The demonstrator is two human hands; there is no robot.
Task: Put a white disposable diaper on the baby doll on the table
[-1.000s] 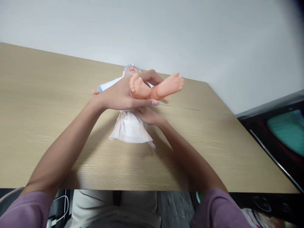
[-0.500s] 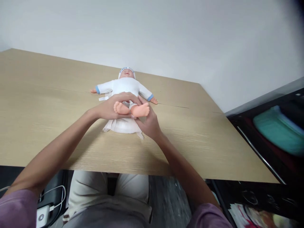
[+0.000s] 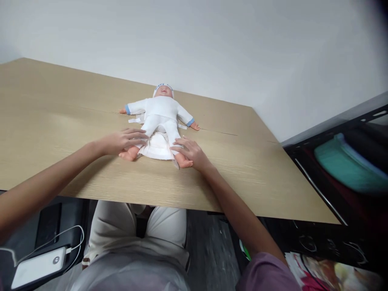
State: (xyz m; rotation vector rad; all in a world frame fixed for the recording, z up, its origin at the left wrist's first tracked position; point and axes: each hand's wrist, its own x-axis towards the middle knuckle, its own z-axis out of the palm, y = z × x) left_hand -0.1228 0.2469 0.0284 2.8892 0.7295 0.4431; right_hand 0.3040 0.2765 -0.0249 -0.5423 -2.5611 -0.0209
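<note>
Partly hidden diaper (image 3: 157, 148), doll (image 3: 160, 115), hands resting

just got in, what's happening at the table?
A person seated at a wooden table is handling a baby doll that lies on its back, legs spread flat. The left hand rests on one doll leg and the right hand on the other. A white diaper lies open under the doll's bottom, between its legs. A white device with a cable sits below the table edge.

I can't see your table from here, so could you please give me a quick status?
Left hand and right hand open, resting on the doll's legs. Doll flat on its back, diaper beneath. Nothing in the way.
</note>
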